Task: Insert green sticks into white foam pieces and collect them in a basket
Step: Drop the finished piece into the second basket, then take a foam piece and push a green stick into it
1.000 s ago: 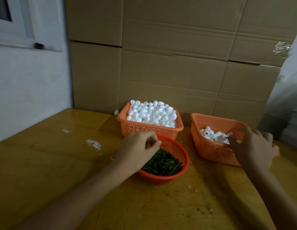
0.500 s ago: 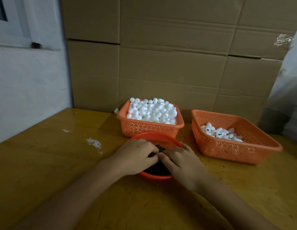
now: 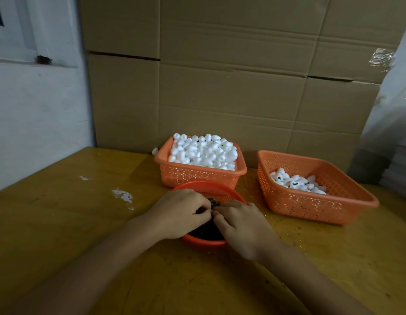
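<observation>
Nearest: two bare forearms converging over the yellow table (image 3: pixel 61 223). Left hand (image 3: pixel 179 212) above the round red bowl (image 3: pixel 205 184), fingers curled round a small tuft of green sticks (image 3: pixel 212 202) poking out by the knuckles. Right hand (image 3: pixel 241 226) touching it fingertip to fingertip, thumb and forefinger drawn together at the same tuft, seemingly pinching one stick free. No foam visible in either hand; cannot tell if any is hidden under the palms. More sticks, dark, in the bowl beneath the hands. Judged step: singling out a stick, insertion not yet begun. Next move likely calls for one clean stick in one hand, then a reach by the other over the bowl to the full basket (image 3: pixel 197 175) just behind, heaped with white foam pieces (image 3: pixel 204 151); light pinch advisable, foam probably easy to dent. Farther right, collecting basket (image 3: pixel 311 204) with a shallow layer of finished pieces (image 3: pixel 295 183), green showing on some; far from full. One stray foam piece (image 3: pixel 155 151) on the table beside the full basket's far left corner. Behind all, stacked cardboard boxes (image 3: pixel 220 87).
</observation>
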Available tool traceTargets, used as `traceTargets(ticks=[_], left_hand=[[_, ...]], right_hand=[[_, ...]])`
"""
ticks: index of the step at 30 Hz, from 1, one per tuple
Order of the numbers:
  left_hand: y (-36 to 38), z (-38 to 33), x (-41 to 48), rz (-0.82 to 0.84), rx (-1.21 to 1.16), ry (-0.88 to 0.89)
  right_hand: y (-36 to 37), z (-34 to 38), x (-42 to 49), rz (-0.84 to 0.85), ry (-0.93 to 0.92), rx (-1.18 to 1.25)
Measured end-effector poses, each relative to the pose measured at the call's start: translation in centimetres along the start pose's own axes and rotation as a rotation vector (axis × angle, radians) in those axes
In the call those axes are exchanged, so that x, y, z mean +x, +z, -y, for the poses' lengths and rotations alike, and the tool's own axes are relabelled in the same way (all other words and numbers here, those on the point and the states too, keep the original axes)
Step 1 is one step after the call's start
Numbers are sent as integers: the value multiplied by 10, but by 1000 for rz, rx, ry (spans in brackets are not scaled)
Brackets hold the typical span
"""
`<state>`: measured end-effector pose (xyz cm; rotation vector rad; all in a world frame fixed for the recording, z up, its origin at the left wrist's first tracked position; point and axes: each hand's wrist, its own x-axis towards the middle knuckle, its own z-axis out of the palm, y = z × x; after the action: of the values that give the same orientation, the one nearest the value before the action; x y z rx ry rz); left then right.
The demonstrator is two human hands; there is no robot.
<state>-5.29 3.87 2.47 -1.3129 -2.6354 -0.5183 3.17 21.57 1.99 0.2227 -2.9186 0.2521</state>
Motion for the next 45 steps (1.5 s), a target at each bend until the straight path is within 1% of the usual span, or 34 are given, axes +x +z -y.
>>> traceTargets(ticks=[2, 4, 8, 10, 12, 13, 15, 17, 18, 19, 20, 21, 24, 26, 29, 31, 34, 36, 37, 41, 42, 45], left_hand=[[0, 1, 0, -60, -3, 27], [-2, 1, 3, -157, 43, 46], [-12, 6, 25, -408, 153, 9], [-17, 9, 40, -473, 149, -5], [-24, 11, 58, -436, 134, 13], [-27, 12, 67, -370, 120, 19], [-31, 15, 87, -182, 91, -8], [-29, 18, 103, 18, 39, -81], [-27, 17, 108, 91, 32, -111], [-24, 16, 111, 130, 49, -134], [-21, 15, 112, 133, 68, -152], [-19, 14, 113, 101, 62, -169], [-14, 16, 115, -78, -27, -176], [-14, 19, 115, -167, -107, -177], [-19, 24, 119, -229, -179, -237], [-25, 24, 121, -166, -221, -292], [-34, 26, 122, 31, -409, -353], [-40, 27, 122, 81, -480, -394], [-41, 28, 122, 72, -500, -416], [-42, 24, 127, -95, -526, -473], [-42, 23, 128, -141, -586, -476], [-43, 20, 127, -290, -919, -437]], right_hand=[[0, 1, 0, -5, 0, 8], [0, 0, -1, -14, 2, 3], [-1, 2, -1, -15, 5, -32], [-1, 3, -1, -9, 4, -41], [-1, 3, -2, -14, 6, -34], [-2, 4, -3, -11, 8, -32], [-2, 4, -3, -2, 7, -26], [-2, 5, -4, -1, 8, -18], [-2, 5, -4, 0, 10, -15], [-2, 5, -4, 3, 11, -12], [-2, 5, -4, 5, 11, -9], [-2, 5, -3, 5, 13, -6], [-1, 6, -2, 3, 12, -14], [0, 5, -2, -8, 11, -15], [-1, 5, -2, -26, 4, -13], [-2, 6, -2, -23, 3, -15], [-3, 5, -3, -20, 2, -11], [-3, 5, -3, -17, 1, -9], [-2, 5, -3, -14, 1, -9], [-2, 6, -4, -20, 2, -8], [-2, 6, -4, -21, 4, -9], [-2, 6, -4, -17, 3, -16]])
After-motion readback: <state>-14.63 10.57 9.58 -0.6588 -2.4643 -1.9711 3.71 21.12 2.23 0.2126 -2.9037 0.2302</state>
